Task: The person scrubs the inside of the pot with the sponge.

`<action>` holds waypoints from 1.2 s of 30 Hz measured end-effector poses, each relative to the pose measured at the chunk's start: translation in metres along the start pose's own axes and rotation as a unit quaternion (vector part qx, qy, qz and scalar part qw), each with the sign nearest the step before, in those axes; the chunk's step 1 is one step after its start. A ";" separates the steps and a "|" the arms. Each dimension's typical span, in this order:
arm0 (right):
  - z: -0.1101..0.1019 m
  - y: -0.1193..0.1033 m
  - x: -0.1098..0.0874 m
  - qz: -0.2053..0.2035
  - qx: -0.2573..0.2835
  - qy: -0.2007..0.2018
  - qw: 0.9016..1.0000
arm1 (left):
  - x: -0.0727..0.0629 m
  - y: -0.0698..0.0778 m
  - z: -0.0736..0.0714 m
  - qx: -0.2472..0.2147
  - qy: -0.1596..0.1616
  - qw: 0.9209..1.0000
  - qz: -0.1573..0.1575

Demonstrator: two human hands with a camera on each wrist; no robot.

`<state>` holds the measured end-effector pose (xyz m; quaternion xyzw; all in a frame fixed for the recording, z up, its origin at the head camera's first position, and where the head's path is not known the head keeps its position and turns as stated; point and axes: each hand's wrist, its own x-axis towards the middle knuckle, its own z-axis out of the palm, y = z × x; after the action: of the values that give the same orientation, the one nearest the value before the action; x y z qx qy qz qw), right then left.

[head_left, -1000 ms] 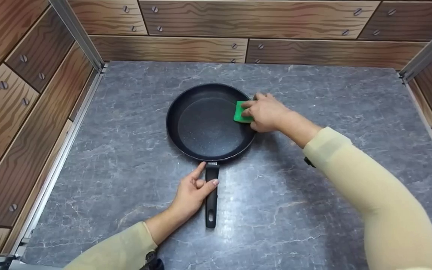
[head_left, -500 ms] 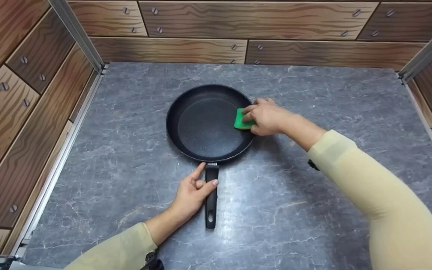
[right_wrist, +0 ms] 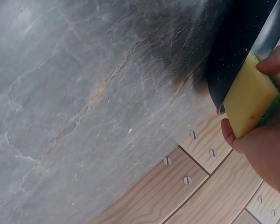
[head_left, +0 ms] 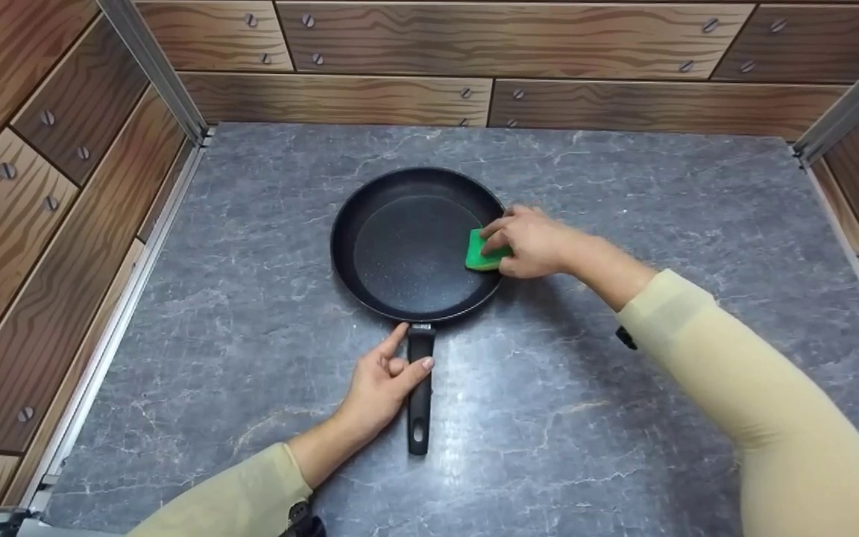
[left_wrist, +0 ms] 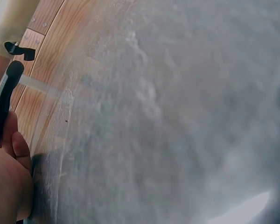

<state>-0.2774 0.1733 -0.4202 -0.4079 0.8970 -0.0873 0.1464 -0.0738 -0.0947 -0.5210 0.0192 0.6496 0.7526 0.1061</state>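
Observation:
A black frying pan (head_left: 407, 250) sits on the grey marbled table, its handle (head_left: 419, 406) pointing toward me. My left hand (head_left: 376, 388) holds the handle near the pan, thumb on top and index finger stretched to the pan's edge. In the left wrist view part of that hand (left_wrist: 9, 179) shows beside the black handle (left_wrist: 5, 95). At the pan's right inner wall, my right hand (head_left: 537, 242) grips a green and yellow sponge (head_left: 480, 257). The right wrist view has the sponge's yellow side (right_wrist: 249, 100) against the pan's rim, between thumb and fingers.
The marbled tabletop (head_left: 250, 298) surrounds the pan. Wood-patterned panels (head_left: 519, 41) wall the back and both sides. A metal rail (head_left: 124, 313) runs along the left edge, with metal posts at the back corners.
My right hand has slid the sponge along the pan's right side, toward me. The left hand and the pan have stayed in place.

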 end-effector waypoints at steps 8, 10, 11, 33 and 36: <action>0.002 -0.004 -0.005 -0.016 0.027 0.002 0.999 | 0.000 0.000 0.001 0.005 -0.001 1.000 -0.001; 0.002 -0.005 -0.006 -0.013 0.038 -0.003 0.999 | -0.001 0.000 0.001 0.007 -0.001 1.000 -0.001; 0.003 -0.006 -0.006 -0.010 0.041 -0.005 0.999 | -0.001 0.000 0.001 0.006 -0.001 1.000 -0.003; 0.012 -0.018 -0.009 -0.034 0.089 -0.006 0.995 | 0.000 -0.001 0.001 0.004 0.000 1.000 -0.005; 0.012 -0.019 -0.009 -0.029 0.097 -0.015 0.995 | 0.000 -0.001 0.001 0.012 -0.001 1.000 -0.004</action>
<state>-0.2539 0.1670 -0.4244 -0.4186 0.8699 -0.1718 0.1964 -0.0734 -0.0941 -0.5216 0.0184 0.6585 0.7444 0.1093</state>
